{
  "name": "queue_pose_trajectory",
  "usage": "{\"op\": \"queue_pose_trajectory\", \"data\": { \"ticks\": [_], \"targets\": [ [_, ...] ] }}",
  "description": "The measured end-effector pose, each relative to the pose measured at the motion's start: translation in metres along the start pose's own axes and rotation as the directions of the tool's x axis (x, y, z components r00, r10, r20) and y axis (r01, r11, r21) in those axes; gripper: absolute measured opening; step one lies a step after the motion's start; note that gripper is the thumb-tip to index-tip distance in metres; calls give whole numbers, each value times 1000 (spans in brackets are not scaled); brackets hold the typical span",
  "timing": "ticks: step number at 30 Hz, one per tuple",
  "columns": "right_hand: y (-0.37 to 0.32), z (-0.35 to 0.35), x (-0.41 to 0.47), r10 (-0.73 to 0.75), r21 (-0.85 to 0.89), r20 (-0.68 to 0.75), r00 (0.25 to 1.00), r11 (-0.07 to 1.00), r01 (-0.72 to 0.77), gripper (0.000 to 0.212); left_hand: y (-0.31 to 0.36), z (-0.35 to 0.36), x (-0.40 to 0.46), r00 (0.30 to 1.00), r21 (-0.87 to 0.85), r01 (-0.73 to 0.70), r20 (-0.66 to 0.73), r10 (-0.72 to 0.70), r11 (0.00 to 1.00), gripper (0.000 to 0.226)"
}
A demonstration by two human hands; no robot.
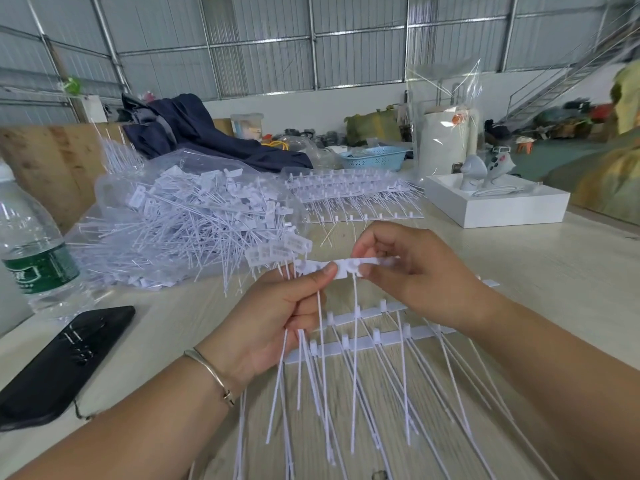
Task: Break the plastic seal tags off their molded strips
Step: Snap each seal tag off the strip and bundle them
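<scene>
Both hands hold a white molded strip point(346, 268) above the desk point(519, 271): left grip point(277, 306) pinches one end plus loose tags, right grip point(408, 271) pinches the other. Risk: uneven twist between grips could tear a tag's tail, w/ tails tangling below.

No text, brand, number or sign is legible. The water bottle point(33, 244) at the near left carries a dark green label point(41, 270) with pale printed marks; these are too blurred to read. The white cylinder point(441, 140) inside the clear bag at the far right bears a small orange mark, which cannot be made out. The tub point(246, 124) at the far centre has a printed label, also unreadable.
</scene>
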State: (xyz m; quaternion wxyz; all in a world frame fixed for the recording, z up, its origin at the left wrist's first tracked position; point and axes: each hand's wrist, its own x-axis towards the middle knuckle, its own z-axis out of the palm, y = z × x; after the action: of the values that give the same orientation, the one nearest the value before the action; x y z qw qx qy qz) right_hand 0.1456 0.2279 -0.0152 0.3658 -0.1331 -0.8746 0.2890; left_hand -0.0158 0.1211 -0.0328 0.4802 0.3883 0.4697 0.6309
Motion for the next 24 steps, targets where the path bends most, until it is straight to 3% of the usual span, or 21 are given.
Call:
{"op": "queue_pose_trajectory", "data": {
  "ticks": [3,5,6,8,11,14,20,24],
  "targets": [
    [-2,-2,-1,-167,-345,18,986,925,163,8,-1,-1,0,1000,0,3,-26,-3,1000,33],
    [-2,-5,1,-184,-444,2,983,881,165,18,0,-2,0,1000,-15,10,-24,-10,1000,34],
    [-2,-7,1,-147,-409,-31,989,904,122,20,1,-2,0,1000,-28,14,-18,-14,1000,34],
    [-2,-9,3,-11,-130,-71,997,991,2,17,2,-2,0,1000,-74,26,6,-25,997,32],
    [-3,-8,3,119,169,-9,993,979,-116,28,3,-2,-2,995,-161,75,77,-63,984,27],
    [-6,-6,3,171,318,48,984,931,-177,35,5,-3,-3,974,-194,155,194,-117,969,29],
    [-11,-6,1,112,486,96,989,862,-145,19,8,1,-9,890,-232,226,444,-104,946,22],
    [-16,-3,0,77,545,114,990,828,-127,17,3,10,-11,890,-146,235,429,-153,961,29]
  ]
}}
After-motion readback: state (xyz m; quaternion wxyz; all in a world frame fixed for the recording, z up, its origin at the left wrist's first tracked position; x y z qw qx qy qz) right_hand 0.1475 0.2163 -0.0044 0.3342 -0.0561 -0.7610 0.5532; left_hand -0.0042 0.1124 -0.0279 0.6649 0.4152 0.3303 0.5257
